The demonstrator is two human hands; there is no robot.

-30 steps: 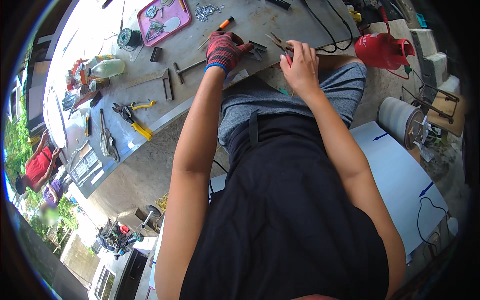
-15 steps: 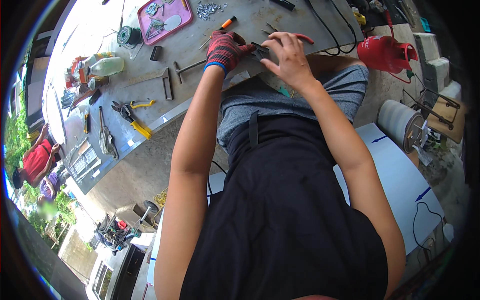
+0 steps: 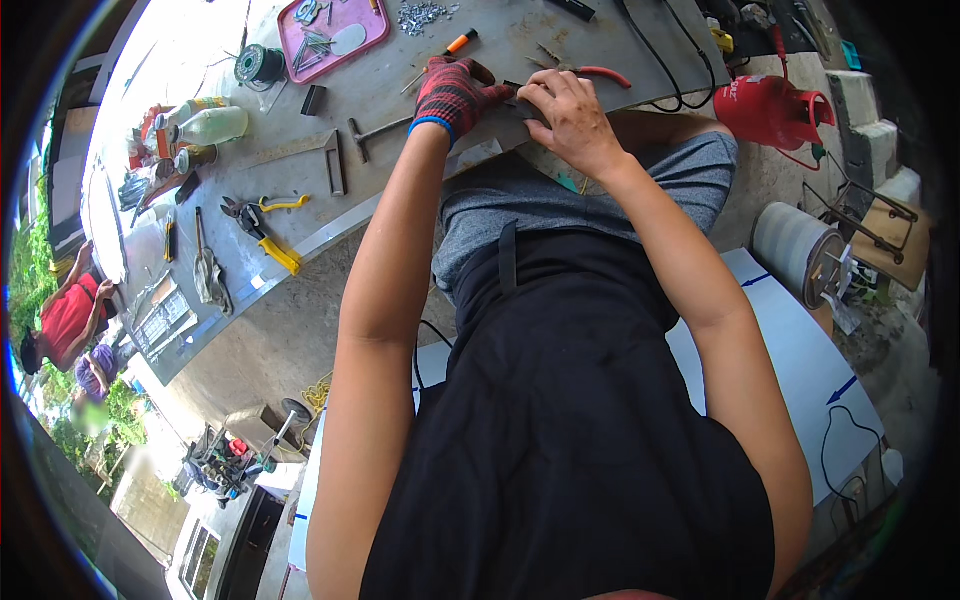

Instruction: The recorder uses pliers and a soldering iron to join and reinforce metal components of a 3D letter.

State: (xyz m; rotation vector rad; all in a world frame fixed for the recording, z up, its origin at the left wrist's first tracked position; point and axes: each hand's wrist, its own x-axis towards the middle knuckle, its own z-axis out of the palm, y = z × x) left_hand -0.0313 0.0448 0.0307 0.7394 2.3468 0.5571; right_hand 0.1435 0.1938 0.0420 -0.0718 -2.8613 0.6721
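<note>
At the near edge of the metal workbench (image 3: 300, 225), my left hand (image 3: 455, 95) wears a red-and-black knit glove with a blue cuff. Its thumb and fingers are closed on a small black metal piece (image 3: 512, 90). My bare right hand (image 3: 570, 120) has its fingers curled over the other end of that piece and hides most of it. Beyond my hands lie an orange-handled screwdriver (image 3: 461, 41) and red-handled pliers (image 3: 603, 74). A T-handle wrench (image 3: 385, 133) points toward the gloved wrist, with a try square (image 3: 334, 165) left of it.
A pink tray (image 3: 378, 30) of nails stands at the back, beside a pile of small metal parts (image 3: 420, 20) and a wire spool (image 3: 259, 65). Yellow-handled snips (image 3: 268, 240) and bottles (image 3: 215, 126) are on the left. A red gas cylinder (image 3: 765, 103) stands right. Two people are far left.
My right hand's fingers have closed down over the black metal piece, which showed more before. The gloved left hand stays nearly in place. The far-left person in red has shifted slightly.
</note>
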